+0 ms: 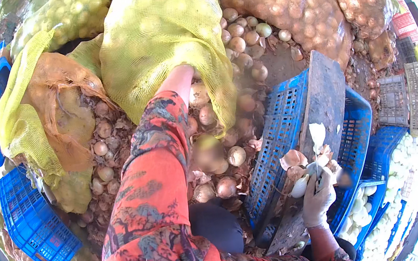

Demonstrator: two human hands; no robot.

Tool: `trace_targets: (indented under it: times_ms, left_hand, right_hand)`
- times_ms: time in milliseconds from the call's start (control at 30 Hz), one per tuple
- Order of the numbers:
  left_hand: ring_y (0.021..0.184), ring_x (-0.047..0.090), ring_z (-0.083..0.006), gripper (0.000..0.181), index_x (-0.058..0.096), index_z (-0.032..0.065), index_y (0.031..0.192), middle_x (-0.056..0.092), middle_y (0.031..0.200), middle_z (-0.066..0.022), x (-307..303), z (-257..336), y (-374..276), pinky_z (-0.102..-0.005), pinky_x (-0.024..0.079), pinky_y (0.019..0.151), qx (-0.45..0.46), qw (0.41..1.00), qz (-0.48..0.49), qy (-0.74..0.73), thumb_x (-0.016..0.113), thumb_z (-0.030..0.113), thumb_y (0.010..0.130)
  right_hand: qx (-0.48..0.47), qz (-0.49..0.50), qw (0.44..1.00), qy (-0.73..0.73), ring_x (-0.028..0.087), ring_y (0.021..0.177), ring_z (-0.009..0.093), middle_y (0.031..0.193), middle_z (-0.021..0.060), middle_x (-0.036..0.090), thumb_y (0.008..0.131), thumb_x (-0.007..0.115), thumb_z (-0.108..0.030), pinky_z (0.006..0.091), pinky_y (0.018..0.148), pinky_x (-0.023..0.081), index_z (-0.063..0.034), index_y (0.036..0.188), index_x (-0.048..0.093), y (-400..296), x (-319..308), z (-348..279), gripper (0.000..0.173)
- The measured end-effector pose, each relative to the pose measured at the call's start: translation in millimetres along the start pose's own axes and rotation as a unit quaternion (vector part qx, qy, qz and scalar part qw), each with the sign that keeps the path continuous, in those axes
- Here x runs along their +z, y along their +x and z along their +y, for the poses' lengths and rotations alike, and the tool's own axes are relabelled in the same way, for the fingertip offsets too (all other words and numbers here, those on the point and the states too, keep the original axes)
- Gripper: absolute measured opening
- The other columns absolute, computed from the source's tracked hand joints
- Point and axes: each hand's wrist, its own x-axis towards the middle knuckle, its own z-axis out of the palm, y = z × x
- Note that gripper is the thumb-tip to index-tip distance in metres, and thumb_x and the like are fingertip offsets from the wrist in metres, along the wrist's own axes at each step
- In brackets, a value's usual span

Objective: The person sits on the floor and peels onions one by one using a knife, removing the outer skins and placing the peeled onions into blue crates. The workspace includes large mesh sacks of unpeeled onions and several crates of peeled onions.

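Note:
My left arm, in a red patterned sleeve, reaches forward to the mouth of a large yellow mesh sack [161, 28] full of onions; the bare wrist shows, but my left hand is hidden in the mesh. Loose unpeeled onions [236, 156] lie below the sack's opening. My right hand [318, 199], in a pale glove, is closed around the handle of a knife [316, 161] over a wooden board [319, 97]. The board lies across a blue plastic crate [278, 120]. Onion skins [293, 159] and a peeled white onion piece [299, 187] are beside the blade.
Blue crates with peeled white onions [361, 213] stand at the lower right. An orange mesh sack of onions [287, 5] lies at the upper right. More blue crates [35, 217] and mesh sacks [64, 111] are at the left. Onion skins litter the ground.

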Motion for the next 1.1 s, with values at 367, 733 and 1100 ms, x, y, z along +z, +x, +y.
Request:
trace_targets:
  times_ms: [367,733,1100]
  left_hand:
    - [0.099,0.067,-0.0314,0.033,0.071,0.0071,0.109,0.070,0.107,-0.0195,23.7,-30.3,-116.2,-0.0417,0.050,0.090,0.062,0.991,-0.051,-0.111,0.059,0.031,0.089]
    - [0.094,0.069,-0.0309,0.031,0.071,0.0057,0.107,0.071,0.103,-0.0199,-39.8,-134.9,-97.0,-0.0419,0.052,0.086,-0.081,0.949,0.305,-0.005,0.060,0.029,0.089]
    - [0.096,0.069,-0.0293,0.031,0.070,0.0040,0.108,0.070,0.106,-0.0200,-104.6,-187.2,-74.5,-0.0411,0.053,0.086,-0.021,0.957,0.279,0.083,0.060,0.027,0.090]
  right_hand:
    - [-0.007,0.003,1.000,0.006,0.066,0.081,0.037,0.093,0.0196,0.067,0.090,0.063,-0.006,0.0414,0.072,0.052,0.0013,0.109,0.061,-0.2,0.8,-0.1,0.021]
    - [0.018,-0.018,1.000,0.015,0.067,0.079,0.034,0.094,0.0183,0.067,0.088,0.061,-0.001,0.0391,0.073,0.052,0.0023,0.112,0.061,-4.3,0.7,7.9,0.025]
    - [-0.002,-0.001,1.000,0.001,0.061,0.073,0.022,0.088,0.0142,0.065,0.097,0.058,-0.005,0.0336,0.068,0.050,0.0014,0.112,0.060,-4.5,3.1,3.6,0.017]
